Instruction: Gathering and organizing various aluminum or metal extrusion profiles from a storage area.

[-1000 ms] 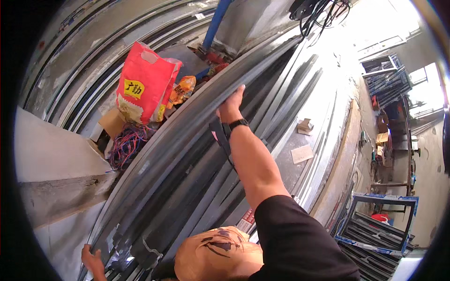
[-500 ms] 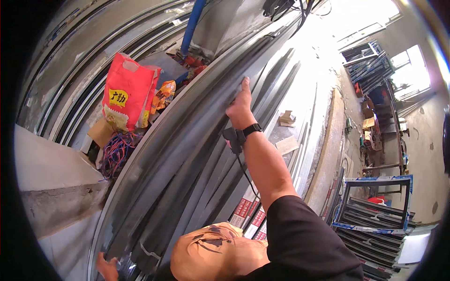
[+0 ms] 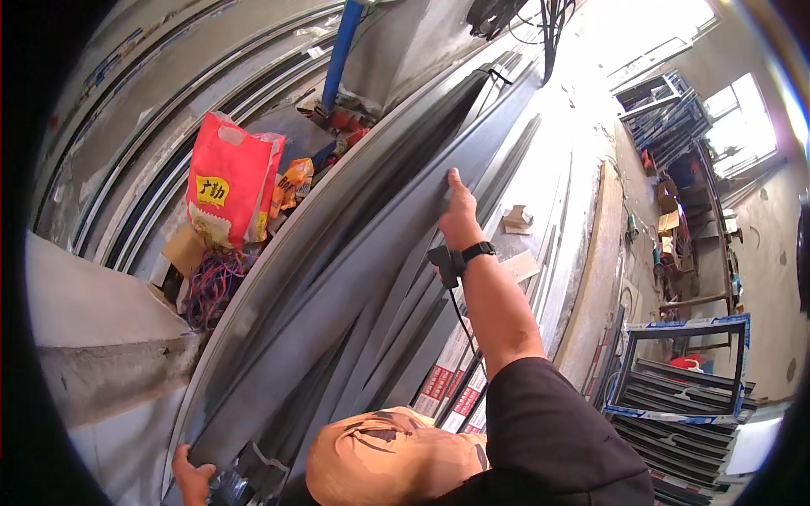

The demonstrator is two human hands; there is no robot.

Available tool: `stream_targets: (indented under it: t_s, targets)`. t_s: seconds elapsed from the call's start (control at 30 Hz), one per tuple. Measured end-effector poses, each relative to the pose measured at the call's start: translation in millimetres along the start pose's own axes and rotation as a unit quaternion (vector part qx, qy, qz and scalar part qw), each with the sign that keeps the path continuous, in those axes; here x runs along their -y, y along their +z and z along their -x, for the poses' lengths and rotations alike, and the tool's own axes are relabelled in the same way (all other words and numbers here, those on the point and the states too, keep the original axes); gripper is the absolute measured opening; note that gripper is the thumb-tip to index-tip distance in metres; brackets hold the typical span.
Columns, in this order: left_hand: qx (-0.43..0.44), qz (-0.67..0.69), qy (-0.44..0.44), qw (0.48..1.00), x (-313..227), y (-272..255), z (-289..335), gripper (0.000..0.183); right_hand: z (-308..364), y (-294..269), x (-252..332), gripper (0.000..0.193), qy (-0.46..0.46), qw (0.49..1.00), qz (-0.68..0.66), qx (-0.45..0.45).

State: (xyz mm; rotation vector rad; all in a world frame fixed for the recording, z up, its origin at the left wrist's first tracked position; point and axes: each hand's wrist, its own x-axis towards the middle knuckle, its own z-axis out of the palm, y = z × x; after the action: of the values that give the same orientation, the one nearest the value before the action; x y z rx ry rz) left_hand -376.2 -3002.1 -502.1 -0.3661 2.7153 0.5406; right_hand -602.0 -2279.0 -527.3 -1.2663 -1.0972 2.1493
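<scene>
A long, wide grey metal profile (image 3: 359,274) runs diagonally from the lower left to the upper right, lying over other profiles. My right hand (image 3: 460,218) is closed around its right edge, thumb on top and the other fingers hidden beneath. At the profile's near end, my left hand (image 3: 192,476) grips it with the thumb over the edge; its other fingers are mostly out of sight. Narrower grey profiles (image 3: 384,337) lie in a stack under and beside it. On my right wrist are a black band and a small black device (image 3: 447,266) with a cable.
A red bag (image 3: 232,177) and tangled wires (image 3: 215,287) lie left of the stack, near a concrete ledge (image 3: 118,363). A blue pole (image 3: 342,59) stands beyond. Cardboard scraps (image 3: 517,220) lie to the right. A dark frame (image 3: 682,371) with blue-white edging stands at the right.
The wide profile has shifted to the right at its far part, uncovering a dark gap on its left. My right hand has moved right and slightly nearer with it; the left stays near the end.
</scene>
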Motion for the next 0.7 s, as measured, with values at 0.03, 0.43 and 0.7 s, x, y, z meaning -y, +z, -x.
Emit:
stream_targets:
  t_s: [0.03, 0.43, 0.7]
  targets:
    - [0.002, -0.002, 0.0, 1.0, -8, -2, -1, 0.07, 1, 0, -3, 0.061, 0.007, 1.0, 0.001, 0.019]
    - [-0.018, 0.026, -0.016, 0.999, -34, 8, -15, 0.064, -74, 2, -6, 0.042, 0.034, 0.999, 0.026, 0.017]
    - [0.012, 0.036, -0.015, 0.999, -44, -26, 10, 0.075, 8, -11, 97, 0.034, -0.039, 0.99, -0.04, 0.131]
